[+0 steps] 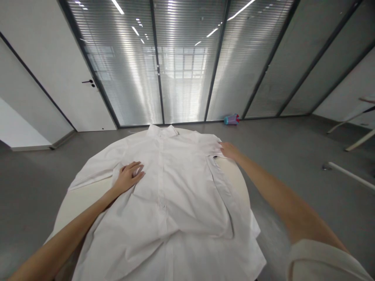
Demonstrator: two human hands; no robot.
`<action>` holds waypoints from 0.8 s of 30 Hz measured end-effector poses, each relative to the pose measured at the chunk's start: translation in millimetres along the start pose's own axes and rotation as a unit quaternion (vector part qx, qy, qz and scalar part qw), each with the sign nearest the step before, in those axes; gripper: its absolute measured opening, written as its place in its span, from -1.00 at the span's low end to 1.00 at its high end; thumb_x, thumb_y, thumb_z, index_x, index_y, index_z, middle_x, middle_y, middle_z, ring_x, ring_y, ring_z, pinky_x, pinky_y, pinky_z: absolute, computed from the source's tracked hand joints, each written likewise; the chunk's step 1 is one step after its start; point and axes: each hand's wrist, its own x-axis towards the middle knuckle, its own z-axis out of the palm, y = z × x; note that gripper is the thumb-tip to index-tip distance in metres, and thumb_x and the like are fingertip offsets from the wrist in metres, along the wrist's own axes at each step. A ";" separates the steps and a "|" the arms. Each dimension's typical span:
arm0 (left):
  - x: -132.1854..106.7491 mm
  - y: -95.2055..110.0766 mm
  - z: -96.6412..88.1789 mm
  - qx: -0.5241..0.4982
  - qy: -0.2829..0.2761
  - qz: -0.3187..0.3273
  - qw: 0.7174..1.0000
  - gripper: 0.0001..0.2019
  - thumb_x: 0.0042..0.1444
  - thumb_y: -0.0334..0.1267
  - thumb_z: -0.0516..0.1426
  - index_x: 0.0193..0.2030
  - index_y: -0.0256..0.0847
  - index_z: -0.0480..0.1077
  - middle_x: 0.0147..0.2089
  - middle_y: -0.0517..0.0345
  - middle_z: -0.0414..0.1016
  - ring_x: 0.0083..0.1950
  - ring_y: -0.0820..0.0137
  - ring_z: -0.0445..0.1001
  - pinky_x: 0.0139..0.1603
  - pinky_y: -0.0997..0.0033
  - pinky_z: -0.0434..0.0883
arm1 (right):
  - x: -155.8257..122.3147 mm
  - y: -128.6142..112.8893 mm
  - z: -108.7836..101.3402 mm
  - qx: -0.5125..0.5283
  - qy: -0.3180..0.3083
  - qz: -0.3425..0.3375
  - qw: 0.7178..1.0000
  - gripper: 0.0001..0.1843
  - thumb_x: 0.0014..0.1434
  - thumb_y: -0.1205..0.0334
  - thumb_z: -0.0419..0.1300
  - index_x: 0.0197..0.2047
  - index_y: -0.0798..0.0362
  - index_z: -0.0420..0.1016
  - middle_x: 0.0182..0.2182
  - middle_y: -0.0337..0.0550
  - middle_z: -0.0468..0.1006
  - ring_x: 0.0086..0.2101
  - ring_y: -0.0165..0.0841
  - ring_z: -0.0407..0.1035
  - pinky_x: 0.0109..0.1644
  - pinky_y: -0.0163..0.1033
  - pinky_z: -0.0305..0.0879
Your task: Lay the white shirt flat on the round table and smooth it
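Note:
A white button-up shirt lies front side up on a round pale table, its collar at the far edge. Its left-hand sleeve stretches out across the tabletop, while the lower part of the shirt is creased. My left hand rests on the shirt near that sleeve's armpit, fingers laid out flat and holding nothing. At the far right edge of the table, my right hand is closed on the shirt by the shoulder and sleeve; its fingertips are partly hidden. Beside it, a long fold of cloth runs down the shirt's right side.
Grey floor surrounds the table. Behind stand glass partitions with blinds and a white door. A purple and blue container lies at the partition's foot. Furniture legs show at the right.

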 end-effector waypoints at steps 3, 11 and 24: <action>-14.7 4.2 -30.2 -0.093 0.043 -0.069 0.992 -0.40 0.12 0.27 0.00 -0.12 -0.23 0.54 -0.02 -0.12 0.58 -0.02 0.16 0.54 -0.07 0.25 0.47 | -38.8 -16.3 -8.0 0.021 0.026 0.001 0.999 -0.62 0.36 0.22 0.02 0.18 0.11 0.39 0.06 0.09 0.49 -0.02 -0.22 0.41 0.02 -0.20 0.28; -164.0 -6.0 -112.2 -0.123 -0.173 -0.233 0.949 -0.32 0.09 0.41 -0.05 -0.61 -0.19 0.39 -0.61 0.15 0.39 -0.54 0.35 0.38 -0.42 0.40 0.33 | -207.9 -48.3 -24.8 0.208 -0.269 -0.106 0.934 -0.39 0.21 -0.31 0.03 -0.57 0.04 0.36 -0.60 -0.18 0.39 -0.54 -0.37 0.22 -0.43 -0.26 0.05; -232.5 30.5 -100.8 -0.152 -0.061 -0.260 0.952 -0.19 -0.19 0.29 0.26 0.14 -0.14 0.31 -0.49 0.30 0.40 -0.60 0.42 0.32 -0.55 0.45 0.30 | -292.2 -81.6 0.5 0.465 -0.165 0.011 0.870 -0.43 0.11 -0.06 0.15 0.15 -0.05 0.28 -0.45 -0.30 0.48 -0.37 -0.28 0.46 -0.28 -0.22 0.36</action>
